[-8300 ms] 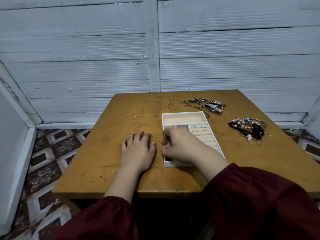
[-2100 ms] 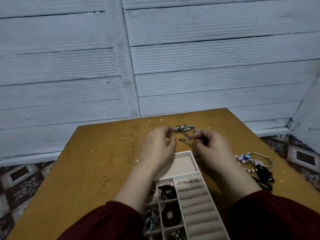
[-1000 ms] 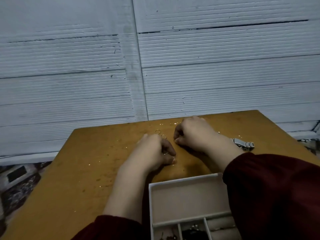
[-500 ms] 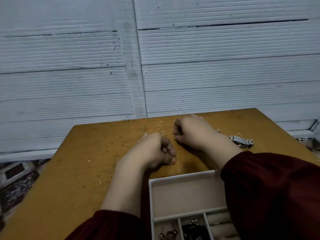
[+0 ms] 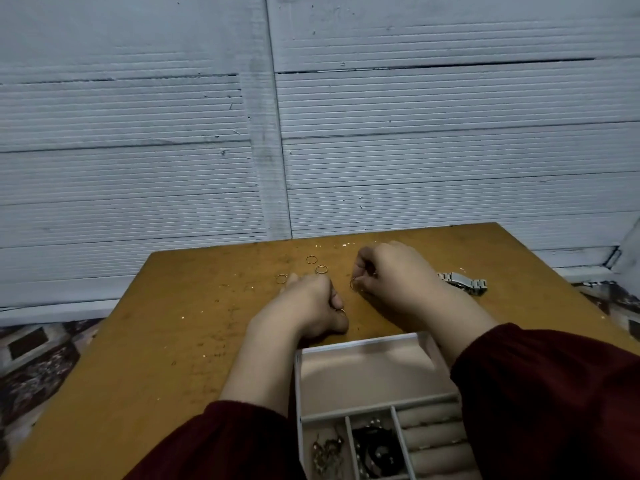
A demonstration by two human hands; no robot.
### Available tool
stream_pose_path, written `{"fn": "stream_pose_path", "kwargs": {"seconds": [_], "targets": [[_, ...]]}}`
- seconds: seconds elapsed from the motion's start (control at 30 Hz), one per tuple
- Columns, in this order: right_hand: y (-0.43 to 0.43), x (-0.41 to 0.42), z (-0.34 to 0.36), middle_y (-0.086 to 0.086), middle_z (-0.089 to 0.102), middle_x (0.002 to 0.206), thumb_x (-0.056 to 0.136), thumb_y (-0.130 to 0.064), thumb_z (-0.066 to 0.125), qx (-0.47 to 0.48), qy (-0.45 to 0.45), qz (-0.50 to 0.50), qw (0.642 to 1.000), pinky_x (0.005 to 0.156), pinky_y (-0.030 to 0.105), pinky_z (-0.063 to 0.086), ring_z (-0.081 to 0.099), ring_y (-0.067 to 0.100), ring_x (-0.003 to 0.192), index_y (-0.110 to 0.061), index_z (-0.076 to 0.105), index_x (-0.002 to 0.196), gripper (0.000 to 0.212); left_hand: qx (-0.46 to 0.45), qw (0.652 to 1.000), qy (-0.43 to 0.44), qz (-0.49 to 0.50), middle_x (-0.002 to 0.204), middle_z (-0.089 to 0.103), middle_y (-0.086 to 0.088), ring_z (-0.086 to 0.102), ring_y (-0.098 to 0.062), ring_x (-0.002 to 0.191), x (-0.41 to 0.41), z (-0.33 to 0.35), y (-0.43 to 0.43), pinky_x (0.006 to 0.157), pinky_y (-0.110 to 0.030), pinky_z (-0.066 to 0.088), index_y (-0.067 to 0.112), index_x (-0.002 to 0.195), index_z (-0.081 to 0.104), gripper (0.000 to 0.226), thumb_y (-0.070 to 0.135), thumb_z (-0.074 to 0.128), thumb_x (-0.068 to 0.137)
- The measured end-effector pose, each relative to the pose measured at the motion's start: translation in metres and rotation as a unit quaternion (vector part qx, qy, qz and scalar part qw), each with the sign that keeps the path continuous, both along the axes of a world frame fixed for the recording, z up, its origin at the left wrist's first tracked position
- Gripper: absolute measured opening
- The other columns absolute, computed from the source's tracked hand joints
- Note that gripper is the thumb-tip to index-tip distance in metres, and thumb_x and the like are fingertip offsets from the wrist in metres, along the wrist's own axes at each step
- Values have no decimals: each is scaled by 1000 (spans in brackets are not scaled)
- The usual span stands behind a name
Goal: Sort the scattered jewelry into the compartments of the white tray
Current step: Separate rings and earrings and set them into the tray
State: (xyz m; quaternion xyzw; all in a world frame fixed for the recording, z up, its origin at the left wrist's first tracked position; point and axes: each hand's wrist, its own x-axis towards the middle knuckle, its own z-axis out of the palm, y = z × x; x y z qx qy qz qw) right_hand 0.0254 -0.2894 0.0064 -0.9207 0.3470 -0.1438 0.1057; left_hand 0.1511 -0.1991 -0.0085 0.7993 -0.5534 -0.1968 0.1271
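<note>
The white tray (image 5: 360, 346) lies at the near right of the wooden table (image 5: 166, 341); its big far compartment is bare, and the small near ones hold dark and metallic jewelry. Three thin gold rings (image 5: 321, 269) lie loose near the table's far edge. My left hand (image 5: 311, 306) rests curled on the table just behind the tray, with a gold ring showing at its thumb. Farther back, my right hand (image 5: 391, 275) pinches a small ring (image 5: 353, 283) at its fingertips.
A silver metal watch (image 5: 464, 282) lies on the table to the right of my right hand. White ribbed wall panels stand right behind the table. Patterned floor tiles show to the left and right of the table.
Since a second ago both hands have stayed near the far rings. My right hand has drawn a small ring up between its fingertips. The view has tilted slightly.
</note>
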Motion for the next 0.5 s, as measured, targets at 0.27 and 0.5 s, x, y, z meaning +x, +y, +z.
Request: {"fn": "stream_pose_path", "kwargs": {"seconds": [0.27, 0.5], "targets": [[23, -41, 1, -13, 62, 70, 79, -25, 72, 61, -119, -42, 990, 73, 35, 49, 62, 17, 82, -28, 60, 75, 13, -104, 994, 21, -25, 77, 58, 7, 57, -19, 80, -17, 4, 17, 70, -24, 42, 21, 79, 54, 17, 4, 57, 80], [62, -77, 3, -11, 66, 77, 83, -18, 70, 119, -227, -59, 965, 71, 33, 52, 62, 7, 76, -22, 65, 81, 7, -238, 955, 172, 50, 69, 66, 0, 59, 0, 60, -47, 11, 52, 60, -20, 50, 19, 72, 58, 25, -3, 69, 76]]}}
